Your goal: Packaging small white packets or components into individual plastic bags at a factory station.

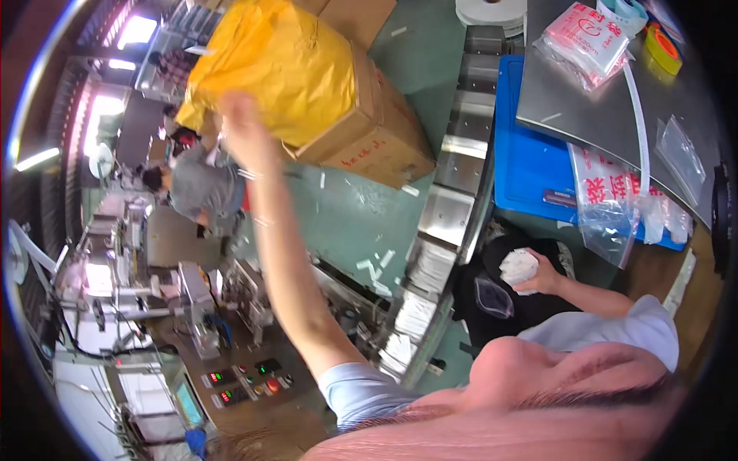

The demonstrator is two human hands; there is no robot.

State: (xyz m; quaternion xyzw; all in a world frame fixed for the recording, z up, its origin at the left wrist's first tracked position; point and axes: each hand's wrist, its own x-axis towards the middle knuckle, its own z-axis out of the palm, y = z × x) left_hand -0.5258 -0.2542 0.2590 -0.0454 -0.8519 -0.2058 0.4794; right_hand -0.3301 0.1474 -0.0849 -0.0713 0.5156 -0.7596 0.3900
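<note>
My left arm stretches far out, and my left hand [244,129] is at the crumpled yellow plastic bag [288,69] lining a cardboard box [384,131]. Motion smears its fingers, so I cannot tell whether they hold the bag's edge. Low at the right, my right hand [547,276] is closed round a bundle of white packets [520,269] above my dark-clothed lap. A small clear plastic bag [493,298] lies on the dark cloth beside that bundle. Between my arms runs a metal chute conveyor [448,213], its near compartments filled with stacked white packets [415,301].
A metal table [561,104] at the right carries packs of bags [586,42] and yellow tape [663,50]. Below its edge sits a blue tray [507,165]. A machine control panel [250,384] stands lower left. Co-workers [201,180] sit farther left. White scraps [374,270] litter the green floor.
</note>
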